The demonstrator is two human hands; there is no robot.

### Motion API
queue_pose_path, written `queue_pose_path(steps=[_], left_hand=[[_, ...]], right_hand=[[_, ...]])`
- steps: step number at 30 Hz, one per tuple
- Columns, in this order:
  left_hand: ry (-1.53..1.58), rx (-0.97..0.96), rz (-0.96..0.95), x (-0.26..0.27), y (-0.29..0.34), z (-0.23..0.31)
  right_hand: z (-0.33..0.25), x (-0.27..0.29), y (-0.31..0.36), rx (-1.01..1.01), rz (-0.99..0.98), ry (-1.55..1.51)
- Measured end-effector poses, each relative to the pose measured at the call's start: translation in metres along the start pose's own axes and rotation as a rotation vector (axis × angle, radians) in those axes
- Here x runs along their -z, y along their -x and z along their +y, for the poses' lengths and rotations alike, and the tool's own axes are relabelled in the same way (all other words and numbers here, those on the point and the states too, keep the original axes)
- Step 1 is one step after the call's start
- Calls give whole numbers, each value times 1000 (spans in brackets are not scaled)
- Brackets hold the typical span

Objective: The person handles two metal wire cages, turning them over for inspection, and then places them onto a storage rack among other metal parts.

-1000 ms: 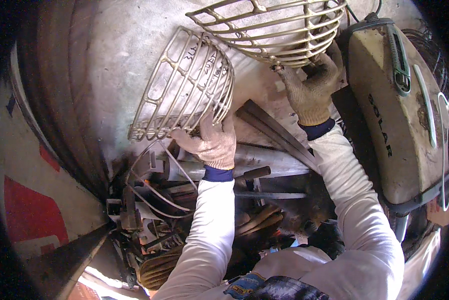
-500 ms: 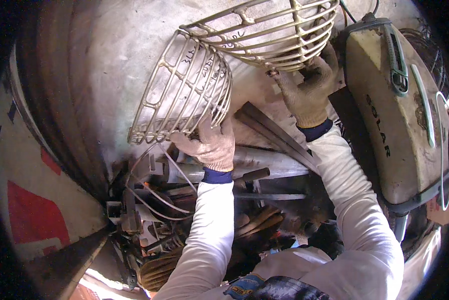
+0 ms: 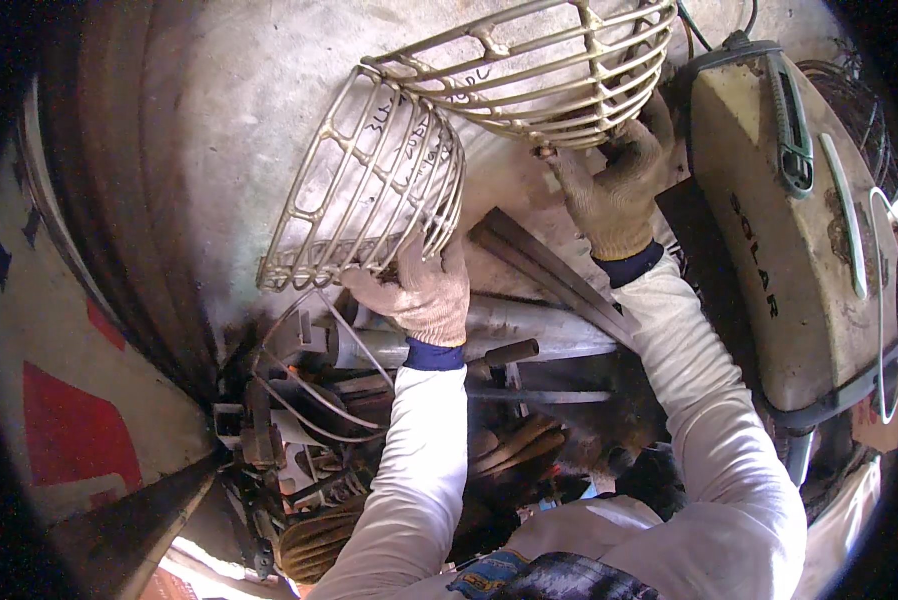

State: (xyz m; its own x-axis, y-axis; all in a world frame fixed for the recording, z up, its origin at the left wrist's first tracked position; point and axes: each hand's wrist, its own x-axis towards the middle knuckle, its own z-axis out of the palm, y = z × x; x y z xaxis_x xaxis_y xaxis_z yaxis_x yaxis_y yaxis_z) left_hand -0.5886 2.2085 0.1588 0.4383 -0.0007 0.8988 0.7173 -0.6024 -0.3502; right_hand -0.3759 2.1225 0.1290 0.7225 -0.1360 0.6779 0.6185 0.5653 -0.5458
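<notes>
Two metal wire frames, curved like half baskets with brass-coloured bars, stand against a pale wall and meet at one corner. My left hand (image 3: 421,295), in a knitted glove, grips the lower rim of the left wire frame (image 3: 354,160); its fingers curl in behind the bars. At the lower edge of the right wire frame (image 3: 539,75) is my right hand (image 3: 619,185), gloved too. Its thumb presses the near rim while the fingers reach round the far side, partly hidden. Dark handwriting shows on the wall behind the bars.
On the right stands a worn beige machine casing (image 3: 774,230) with a white cable. Below my hands lie flat metal bars (image 3: 544,265), a grey pipe (image 3: 489,325), a thin wire loop (image 3: 309,400) and jumbled scrap. A board with red patches (image 3: 79,430) leans at left.
Both hands keep their hold on the wire frames and have barely moved. The whole view has shifted very slightly.
</notes>
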Motion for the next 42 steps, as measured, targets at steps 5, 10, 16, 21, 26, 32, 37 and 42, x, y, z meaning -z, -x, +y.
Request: queue_pose_path(steps=[5,10,16,21,26,32,37,42], left_hand=[[-54,-16,82,-6,1,1],[-66,-19,52,-1,1,2],[-62,5,22,0,3,2],[-31,11,45,-2,0,3],[-57,10,62,-5,2,3],[-47,15,48,-4,6,1],[18,-22,14,-5,7,0],[21,-6,9,-5,4,2]], right_hand=[[1,3,-6,56,-50,52],[-9,5,-3,-17,-57,60],[-10,9,-6,85,-63,294],[-2,6,2,23,-47,241],[1,3,-1,-4,-58,138],[8,12,0,-17,-240,192],[-2,11,-8,196,-137,198],[-3,13,-3,-41,-161,136]])
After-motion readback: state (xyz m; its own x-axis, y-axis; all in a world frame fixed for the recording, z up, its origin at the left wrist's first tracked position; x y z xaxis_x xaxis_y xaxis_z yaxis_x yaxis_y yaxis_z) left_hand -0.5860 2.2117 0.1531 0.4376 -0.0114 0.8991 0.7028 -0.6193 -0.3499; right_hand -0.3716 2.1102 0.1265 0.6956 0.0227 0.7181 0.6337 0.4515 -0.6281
